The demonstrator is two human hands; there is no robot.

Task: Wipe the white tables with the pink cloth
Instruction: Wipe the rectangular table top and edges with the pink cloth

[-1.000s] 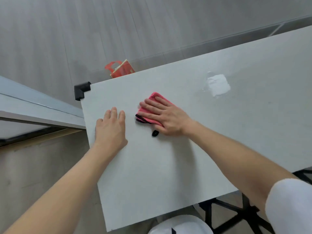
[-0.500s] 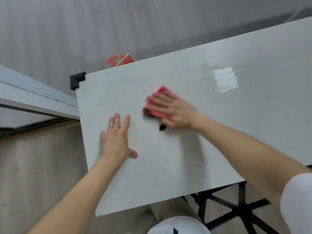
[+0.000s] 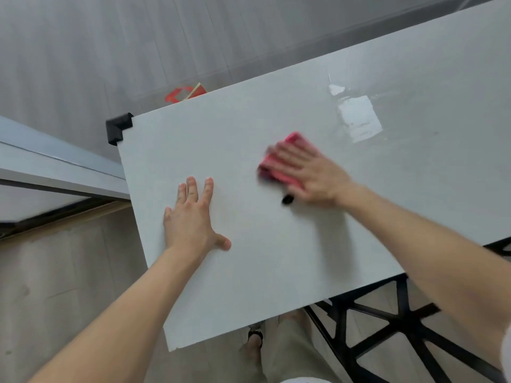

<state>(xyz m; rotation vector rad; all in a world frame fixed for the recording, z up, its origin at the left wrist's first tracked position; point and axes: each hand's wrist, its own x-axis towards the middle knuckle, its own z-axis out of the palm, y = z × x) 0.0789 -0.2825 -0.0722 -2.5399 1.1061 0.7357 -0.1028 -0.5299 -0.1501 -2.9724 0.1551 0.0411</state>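
While the left hand [image 3: 193, 219] lay flat on the white table [image 3: 276, 272] near its left edge, fingers straight and spread and thumb out to the side, it held nothing and served as a brace. To its right the pink cloth [image 3: 279, 167] sat folded on the tabletop, about midway between the near and far edges. The right hand [image 3: 312, 172] lay on top of it, fingers straight across it and pressing it down. Both were blurred, so a stroke seemed to be under way. A black tab [image 3: 287, 199] poked out at the near side of that hand, probably the cloth's tag.

To wipe well from there, a flat palm with even pressure would suit, in overlapping passes run right out to the edges and corners. The bracing hand would have to lift in turn so the spot beneath it got wiped as well. Further right lay a bright patch [image 3: 359, 120]. Whether it was glare or a smear could not be told, so it deserved a pass.

Counted from the left:
- one pale tabletop [image 3: 55, 167] at the picture's edge, likely a second table to be wiped
- one black corner guard [image 3: 119, 128]
- one red thing [image 3: 182, 94] beyond the far edge
- two hands
- one cloth with its one tab
- one bright patch
- one black frame [image 3: 387, 327] under the table
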